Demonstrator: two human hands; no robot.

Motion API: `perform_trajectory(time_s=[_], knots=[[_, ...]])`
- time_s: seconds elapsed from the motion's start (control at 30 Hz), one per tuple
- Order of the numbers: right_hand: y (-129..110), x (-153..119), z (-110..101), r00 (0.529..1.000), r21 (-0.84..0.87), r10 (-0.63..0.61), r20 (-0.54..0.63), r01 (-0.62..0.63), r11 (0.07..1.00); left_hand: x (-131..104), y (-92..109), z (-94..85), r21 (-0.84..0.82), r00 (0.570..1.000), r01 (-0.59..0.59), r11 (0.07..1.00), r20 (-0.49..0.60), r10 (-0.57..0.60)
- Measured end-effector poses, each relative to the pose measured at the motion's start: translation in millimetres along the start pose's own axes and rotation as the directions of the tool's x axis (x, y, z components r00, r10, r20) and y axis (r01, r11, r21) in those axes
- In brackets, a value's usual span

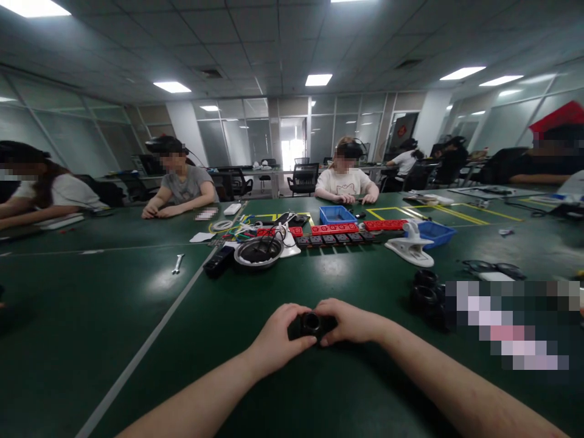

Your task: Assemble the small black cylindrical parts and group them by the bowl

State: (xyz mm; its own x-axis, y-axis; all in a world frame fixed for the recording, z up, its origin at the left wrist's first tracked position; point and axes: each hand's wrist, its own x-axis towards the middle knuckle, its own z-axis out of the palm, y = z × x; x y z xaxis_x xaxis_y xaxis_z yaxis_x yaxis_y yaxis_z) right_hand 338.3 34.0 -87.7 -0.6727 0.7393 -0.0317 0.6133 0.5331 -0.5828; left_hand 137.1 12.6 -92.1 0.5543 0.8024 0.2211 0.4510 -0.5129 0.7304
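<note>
Head cam view, quick rundown:
- black ring-shaped part point(312, 321) is sitting right between the two hands, low and near the middle of the frame, over the green table point(347, 389)
- left hand point(281, 334) has its thumb and fingers curled round the left side of it
- right hand point(344, 322) is cupped at the other side, fingertips close in; can't really tell how firmly either one grips
- more black parts point(426, 292) are bunched off to the right, well apart from both hands
</note>
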Motion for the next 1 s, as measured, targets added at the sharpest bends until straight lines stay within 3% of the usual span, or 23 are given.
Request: perform_trajectory(time_s=[0.13, 0.23, 0.4, 0.53, 0.67, 0.8, 0.9, 1.0], knots=[[1, -2, 10, 0.996, 0.004, 0.074, -0.057, -0.074, 0.997, 1, 2, 5.7, -0.041, 0.992, 0.122, 0.992, -0.024, -0.123], [-9, -2, 23, 0.963, -0.106, 0.19, -0.189, -0.212, 0.971, 1, 3, 12.0, -0.01, 0.971, 0.214, 0.977, -0.111, -0.214], [-25, 0, 36, 0.916, -0.318, 0.178, -0.358, -0.299, 0.9, 0, -2, 18.1, 0.072, 0.951, 0.243, 0.967, -0.215, -0.223], [-22, -5, 26, 0.952, -0.174, 0.115, -0.284, -0.169, 0.97, -1, -3, 13.5, 0.072, 0.971, 0.134, 0.988, -0.207, -0.116], [-13, -7, 10, 0.991, -0.006, 0.059, -0.121, -0.06, 0.998, -1, -1, 3.2, 0.04, 0.995, 0.025, 0.999, -0.1, -0.021], [-6, -5, 3, 1.0, 0.048, 0.006, -0.024, -0.005, 0.999, 1, 0, -5.4, -0.027, 1.0, -0.008, 1.0, -0.017, 0.008], [-2, -3, 7, 1.0, 0.09, 0.02, -0.022, -0.018, 0.996, 2, 0, -6.7, -0.071, 1.0, -0.007, 0.997, 0.029, 0.01], [-5, -1, 20, 0.983, 0.048, 0.137, -0.125, -0.132, 0.99, 1, 0, -1.4, -0.093, 0.999, 0.047, 0.995, -0.005, -0.048]])
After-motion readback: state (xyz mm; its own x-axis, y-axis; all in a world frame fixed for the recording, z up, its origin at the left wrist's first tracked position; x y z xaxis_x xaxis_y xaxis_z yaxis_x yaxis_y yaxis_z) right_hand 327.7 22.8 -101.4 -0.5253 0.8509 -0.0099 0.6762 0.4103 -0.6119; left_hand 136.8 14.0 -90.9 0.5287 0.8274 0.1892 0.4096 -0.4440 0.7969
